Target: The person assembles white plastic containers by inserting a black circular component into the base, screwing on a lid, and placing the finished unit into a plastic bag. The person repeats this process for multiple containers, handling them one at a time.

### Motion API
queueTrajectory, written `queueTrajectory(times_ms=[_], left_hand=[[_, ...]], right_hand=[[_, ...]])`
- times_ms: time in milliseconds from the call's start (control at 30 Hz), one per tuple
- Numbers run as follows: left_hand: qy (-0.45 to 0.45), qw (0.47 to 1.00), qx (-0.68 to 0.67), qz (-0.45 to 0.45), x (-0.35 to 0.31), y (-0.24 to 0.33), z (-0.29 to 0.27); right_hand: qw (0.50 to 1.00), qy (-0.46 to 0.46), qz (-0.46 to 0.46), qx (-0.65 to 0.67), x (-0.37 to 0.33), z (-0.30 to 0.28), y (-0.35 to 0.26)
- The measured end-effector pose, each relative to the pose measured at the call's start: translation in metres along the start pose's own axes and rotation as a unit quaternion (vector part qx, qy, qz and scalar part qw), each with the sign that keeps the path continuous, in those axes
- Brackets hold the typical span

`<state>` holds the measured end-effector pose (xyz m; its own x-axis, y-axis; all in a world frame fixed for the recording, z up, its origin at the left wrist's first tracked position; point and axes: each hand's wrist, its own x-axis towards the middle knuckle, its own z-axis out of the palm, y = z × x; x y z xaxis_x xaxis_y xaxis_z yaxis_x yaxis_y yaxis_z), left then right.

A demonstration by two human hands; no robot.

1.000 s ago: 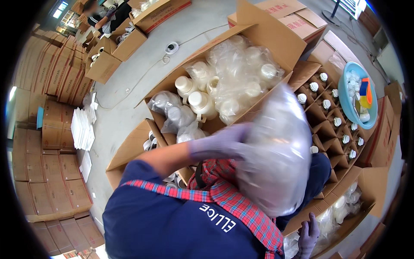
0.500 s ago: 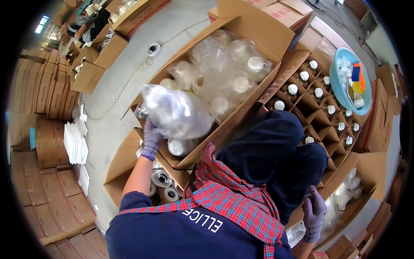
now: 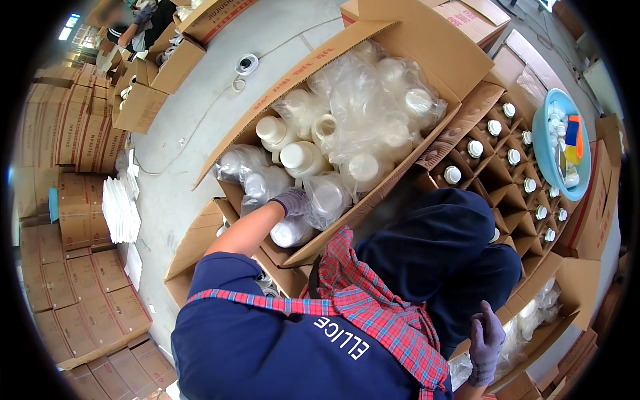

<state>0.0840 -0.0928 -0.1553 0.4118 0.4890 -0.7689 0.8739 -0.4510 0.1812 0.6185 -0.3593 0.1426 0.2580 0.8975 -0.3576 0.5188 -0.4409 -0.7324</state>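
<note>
My left hand (image 3: 292,201), in a grey-purple knit glove, reaches down into a long open carton (image 3: 363,217). It is among white lidded bottles in clear plastic bags, touching a bagged bottle (image 3: 327,200); its fingertips are hidden. Beside it lie another bagged bottle (image 3: 267,183) and a bare white lidded bottle (image 3: 300,158). Clear plastic film (image 3: 360,100) covers several more at the carton's far end. My right hand (image 3: 487,341), gloved too, hangs beside my knee with its fingers loosely apart and nothing in them.
To the right stands a divided carton (image 3: 480,183) of white-capped bottles, with a blue basin (image 3: 541,143) on its far edge. Another carton (image 3: 575,283) holds bagged white items. Stacked cartons (image 3: 87,287) line the left; a person (image 3: 150,27) works at the far left.
A bulky clear plastic bundle that my left hand held up is no longer raised. That hand has moved down into the carton, and white bottles the bundle covered now show. The view has shifted slightly.
</note>
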Motion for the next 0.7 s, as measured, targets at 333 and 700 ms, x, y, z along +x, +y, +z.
queueTrajectory(times_ms=[333,700], left_hand=[[0.132,0.637,-0.714,-0.260,0.055,-0.053,0.031],[0.292,0.388,-0.859,-0.162,0.070,-0.069,0.042]], right_hand=[[0.999,-0.014,-0.009,-0.035,0.020,0.002,-0.001],[0.995,0.078,-0.027,0.062,-0.025,0.002,0.047]])
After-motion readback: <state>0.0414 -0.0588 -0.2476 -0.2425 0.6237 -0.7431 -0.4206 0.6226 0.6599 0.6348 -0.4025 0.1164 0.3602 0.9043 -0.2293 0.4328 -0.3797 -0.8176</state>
